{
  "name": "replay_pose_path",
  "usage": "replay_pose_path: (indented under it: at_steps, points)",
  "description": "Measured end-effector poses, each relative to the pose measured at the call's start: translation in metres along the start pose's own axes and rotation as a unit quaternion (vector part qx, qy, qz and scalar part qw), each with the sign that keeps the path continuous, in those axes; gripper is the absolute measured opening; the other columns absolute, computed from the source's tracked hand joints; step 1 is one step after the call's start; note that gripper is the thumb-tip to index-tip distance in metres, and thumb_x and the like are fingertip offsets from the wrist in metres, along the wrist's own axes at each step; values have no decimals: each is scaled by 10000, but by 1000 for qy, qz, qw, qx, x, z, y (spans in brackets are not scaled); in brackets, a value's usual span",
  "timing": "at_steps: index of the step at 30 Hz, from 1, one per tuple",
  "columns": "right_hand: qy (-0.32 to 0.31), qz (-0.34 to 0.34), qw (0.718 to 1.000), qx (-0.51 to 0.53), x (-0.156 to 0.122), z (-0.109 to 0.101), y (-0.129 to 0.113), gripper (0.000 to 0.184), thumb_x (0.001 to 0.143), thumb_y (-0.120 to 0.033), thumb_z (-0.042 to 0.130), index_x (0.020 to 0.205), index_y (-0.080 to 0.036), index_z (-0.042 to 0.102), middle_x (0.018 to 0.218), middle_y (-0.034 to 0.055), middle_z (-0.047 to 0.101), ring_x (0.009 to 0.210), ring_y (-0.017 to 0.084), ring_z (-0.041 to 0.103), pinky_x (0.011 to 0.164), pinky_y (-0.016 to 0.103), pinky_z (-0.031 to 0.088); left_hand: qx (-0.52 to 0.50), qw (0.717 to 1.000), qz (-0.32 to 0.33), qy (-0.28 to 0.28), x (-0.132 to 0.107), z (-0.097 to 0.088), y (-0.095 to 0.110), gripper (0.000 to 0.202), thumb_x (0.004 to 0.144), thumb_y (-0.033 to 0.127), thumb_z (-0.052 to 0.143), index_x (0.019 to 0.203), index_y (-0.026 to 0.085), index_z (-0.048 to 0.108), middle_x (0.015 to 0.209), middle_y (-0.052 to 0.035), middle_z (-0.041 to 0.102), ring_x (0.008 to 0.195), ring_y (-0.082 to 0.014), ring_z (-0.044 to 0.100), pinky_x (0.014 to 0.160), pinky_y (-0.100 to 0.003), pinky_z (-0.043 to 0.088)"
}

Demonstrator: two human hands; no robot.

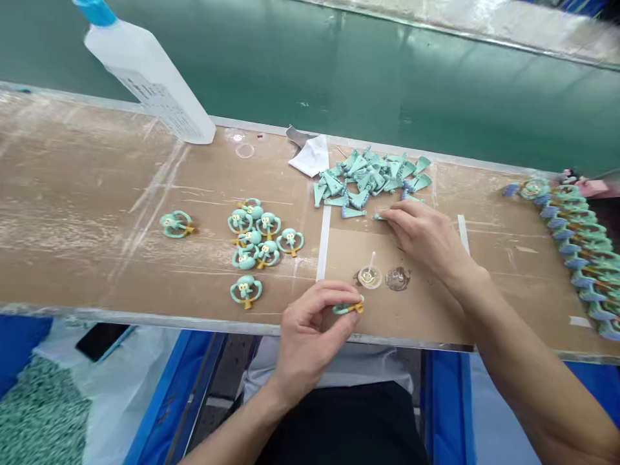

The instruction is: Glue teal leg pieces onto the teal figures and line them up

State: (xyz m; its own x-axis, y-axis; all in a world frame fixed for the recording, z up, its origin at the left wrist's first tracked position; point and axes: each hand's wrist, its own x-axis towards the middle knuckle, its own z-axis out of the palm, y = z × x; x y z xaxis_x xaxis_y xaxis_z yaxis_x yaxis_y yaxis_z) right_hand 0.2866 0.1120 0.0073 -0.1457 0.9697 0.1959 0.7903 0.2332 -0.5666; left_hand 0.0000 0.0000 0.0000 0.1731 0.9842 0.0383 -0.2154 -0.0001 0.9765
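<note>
My left hand (317,329) is pinching a teal toy figure's upper body (345,309) with an orange-brown part, just over the table's front edge. With its fingers together, my right hand (426,236) grips a small teal plastic piece (380,217), mostly hidden by the fingertips. Just beyond it lies a heap of teal wedge-shaped pieces (371,173), some with bluish-purple ends. Between my hands stands a small clear cup (370,278) of liquid with a thin white stick in it. Several matching figure bodies (249,239) lie to the left, and one more figure body (175,224) lies farther left.
A white bottle (155,81) with a blue cap stands at the back left. Crumpled white paper (312,156) lies beside the heap. Rows of assembled figures (578,252) fill the right end. A brown glue-like stain (398,279) is beside the cup. Below left lies a phone (103,340).
</note>
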Motion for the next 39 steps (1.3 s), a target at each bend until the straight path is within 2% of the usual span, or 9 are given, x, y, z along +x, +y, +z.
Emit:
replay_pose_path:
  at_steps: [3,6,9,11,13,15,24,34,39]
  points:
    - [55,16,998,-18,-23,-13,-13,240,1199,-308,656,1253,-222,873,1207,146,882,1109,343,828,1011,478,626,-1,1000,-16,14,-2,-1,-2,184,1033,114,896,1103,266,974,1141,-83,907,1077,-214,843,973,-292,659]
    - [65,123,980,143,-63,-19,-40,183,1198,-391,749,1224,-243,853,833,34,815,766,236,793,790,362,637,6,1000,-21,20,-5,1,-2,132,1063,162,896,1126,248,975,1133,-109,908,1071,-240,851,930,-318,666]
    - [24,261,871,416,-106,-11,-76,279,1081,-511,934,1066,-246,847,756,-7,775,537,140,673,570,262,537,24,999,-10,23,-7,4,-2,115,1072,183,902,1135,248,971,1137,-117,904,1060,-260,863,908,-349,678]
    - [-2,312,793,524,-126,-1,-99,361,1009,-549,1004,1012,-227,841,771,-1,779,470,94,606,486,217,443,39,999,0,19,-8,6,0,125,1068,178,906,1141,257,969,1145,-112,900,1050,-260,870,906,-353,686]
    - [-10,331,740,585,-134,10,-116,397,983,-555,1028,973,-208,835,773,8,781,461,66,570,474,190,397,53,999,6,14,-7,7,2,142,1063,165,907,1142,266,969,1150,-103,898,1049,-250,873,905,-336,687]
    - [-7,331,712,619,-136,18,-126,409,980,-544,1033,933,-194,828,772,14,781,475,54,559,484,178,388,63,998,13,11,-6,8,4,152,1056,156,909,1130,273,972,1140,-92,898,1038,-233,869,905,-313,687]
    - [-37,337,676,654,-138,30,-131,410,981,-521,1036,907,-186,811,783,17,773,504,71,598,478,176,397,82,995,48,22,-8,11,10,199,1025,102,913,1109,273,970,1097,-73,892,985,-210,867,883,-286,713]
    - [-68,351,609,708,-136,32,-135,478,984,-519,1040,860,-191,715,686,-9,744,444,7,266,452,158,246,208,962,173,-34,-10,1,18,326,1047,-26,839,1235,233,900,1181,-42,892,1041,-148,867,972,-215,689]
    - [-72,348,596,720,-137,35,-135,475,1000,-496,1029,858,-197,688,687,-9,744,462,15,241,459,156,256,251,944,208,-59,-8,-4,25,341,1048,-56,816,1264,202,867,1181,-57,893,1056,-162,855,1003,-251,683]
